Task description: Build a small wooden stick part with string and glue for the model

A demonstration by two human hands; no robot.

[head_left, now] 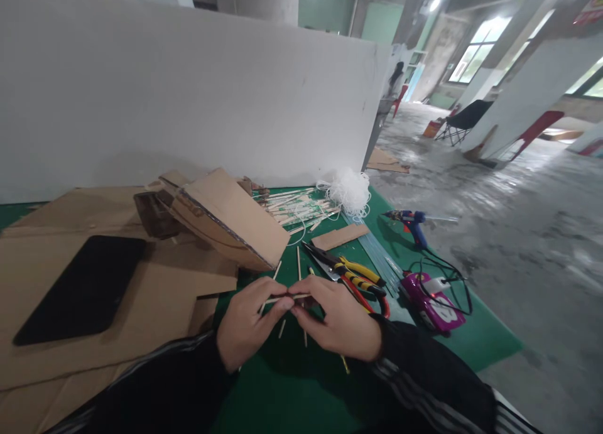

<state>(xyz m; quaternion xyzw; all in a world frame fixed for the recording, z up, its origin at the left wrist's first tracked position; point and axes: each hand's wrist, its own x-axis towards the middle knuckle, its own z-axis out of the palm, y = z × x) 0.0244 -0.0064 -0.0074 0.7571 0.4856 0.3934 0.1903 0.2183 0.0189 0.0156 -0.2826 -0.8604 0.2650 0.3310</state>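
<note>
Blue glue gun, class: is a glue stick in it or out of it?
Partly in: a clear stick juts from the back of the blue glue gun. How far inside it reaches, I cannot tell.

From over here I make out a green bench [490,343]: cardboard [174,296] spread over its left, loose sticks [296,206] and tangled string [351,193] at the back, a brown strip [340,236] and clear rods [380,261] in front of those, pliers [348,274] near the middle, and a glue gun [414,225] and purple box [431,302] along the right edge
</note>
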